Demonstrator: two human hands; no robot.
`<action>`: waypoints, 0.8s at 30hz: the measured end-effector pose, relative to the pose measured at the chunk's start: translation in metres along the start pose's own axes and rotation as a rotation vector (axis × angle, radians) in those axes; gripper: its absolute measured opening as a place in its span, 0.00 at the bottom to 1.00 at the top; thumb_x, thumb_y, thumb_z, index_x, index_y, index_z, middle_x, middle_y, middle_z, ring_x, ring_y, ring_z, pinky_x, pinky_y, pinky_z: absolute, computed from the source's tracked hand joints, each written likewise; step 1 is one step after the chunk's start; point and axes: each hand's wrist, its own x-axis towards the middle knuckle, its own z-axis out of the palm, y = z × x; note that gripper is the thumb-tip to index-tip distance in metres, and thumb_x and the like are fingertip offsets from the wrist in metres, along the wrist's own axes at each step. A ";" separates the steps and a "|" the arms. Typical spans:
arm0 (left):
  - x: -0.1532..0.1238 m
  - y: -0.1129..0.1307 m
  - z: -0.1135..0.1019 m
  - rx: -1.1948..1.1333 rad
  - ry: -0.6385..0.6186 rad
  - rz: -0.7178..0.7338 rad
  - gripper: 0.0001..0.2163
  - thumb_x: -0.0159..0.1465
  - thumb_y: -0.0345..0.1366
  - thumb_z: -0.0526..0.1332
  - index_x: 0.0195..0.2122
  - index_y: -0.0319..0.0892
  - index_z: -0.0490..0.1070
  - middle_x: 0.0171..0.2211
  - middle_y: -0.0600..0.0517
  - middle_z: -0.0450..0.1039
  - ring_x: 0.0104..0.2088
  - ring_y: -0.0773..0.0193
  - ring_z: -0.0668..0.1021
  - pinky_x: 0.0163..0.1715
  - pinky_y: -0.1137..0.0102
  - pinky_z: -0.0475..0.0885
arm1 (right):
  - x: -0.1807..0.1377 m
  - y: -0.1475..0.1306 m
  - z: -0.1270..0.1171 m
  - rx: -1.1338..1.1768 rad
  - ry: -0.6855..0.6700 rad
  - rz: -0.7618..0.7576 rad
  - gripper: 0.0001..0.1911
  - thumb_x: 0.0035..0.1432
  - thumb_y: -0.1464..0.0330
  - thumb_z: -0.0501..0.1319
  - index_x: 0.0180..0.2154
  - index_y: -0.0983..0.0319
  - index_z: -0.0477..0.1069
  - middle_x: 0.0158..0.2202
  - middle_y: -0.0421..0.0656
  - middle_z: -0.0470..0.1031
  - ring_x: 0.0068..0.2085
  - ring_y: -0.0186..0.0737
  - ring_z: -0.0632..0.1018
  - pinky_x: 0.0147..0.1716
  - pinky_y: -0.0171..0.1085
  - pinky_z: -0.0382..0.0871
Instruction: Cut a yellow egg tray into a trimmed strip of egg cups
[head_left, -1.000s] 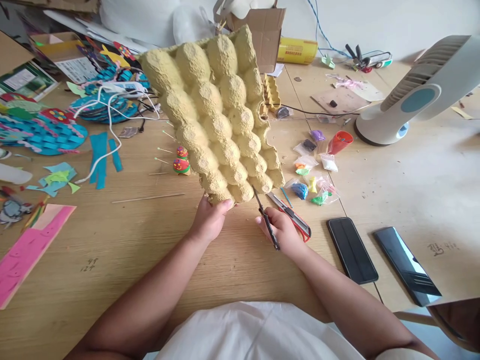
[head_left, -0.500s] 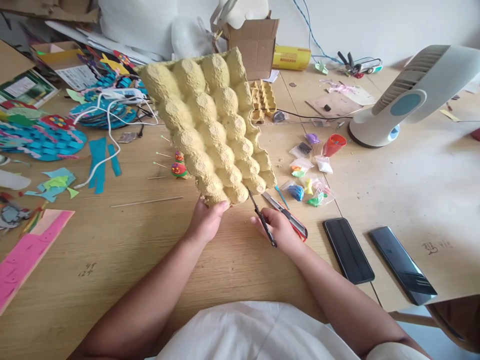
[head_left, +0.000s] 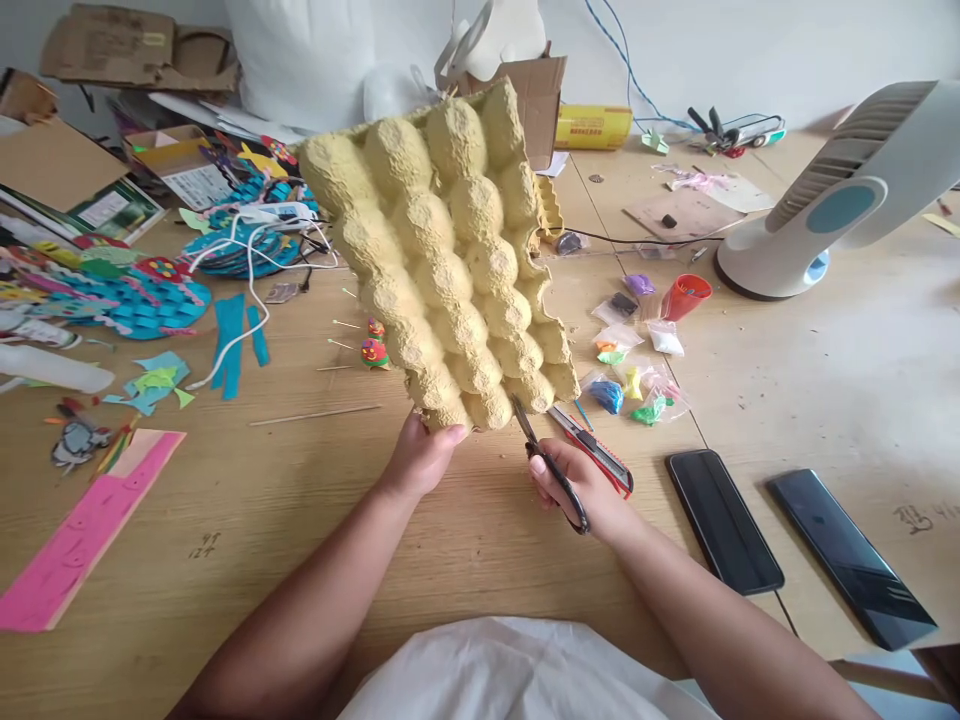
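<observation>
yellow egg tray (head_left: 450,260): tilted above the table (head_left: 300,520), lower corner gripped by left hand (head_left: 420,462). right hand (head_left: 589,485) closed on scissors (head_left: 551,465), blade tips at the tray's bottom edge. step judged: starting 1 cut; next needs blades biting the rim, tray steady.

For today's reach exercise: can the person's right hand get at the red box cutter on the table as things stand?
Probably yes: the box cutter lies just beside the right hand, nothing between. But its grip is filled by scissors; the left hand holds the egg tray.
</observation>
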 end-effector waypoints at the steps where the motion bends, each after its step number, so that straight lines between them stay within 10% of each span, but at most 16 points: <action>1: 0.000 -0.001 -0.001 0.008 -0.006 0.004 0.20 0.53 0.41 0.72 0.47 0.48 0.76 0.47 0.49 0.80 0.55 0.50 0.78 0.53 0.56 0.75 | 0.001 0.003 0.000 -0.039 0.029 -0.018 0.28 0.60 0.40 0.59 0.29 0.57 0.58 0.22 0.33 0.60 0.23 0.32 0.63 0.23 0.34 0.54; 24: -0.009 -0.003 -0.014 0.329 0.008 0.000 0.18 0.48 0.35 0.74 0.41 0.44 0.78 0.39 0.47 0.80 0.46 0.50 0.80 0.55 0.57 0.72 | -0.004 -0.007 0.002 -0.004 0.040 0.090 0.31 0.59 0.36 0.56 0.27 0.57 0.59 0.20 0.35 0.65 0.23 0.33 0.69 0.22 0.34 0.60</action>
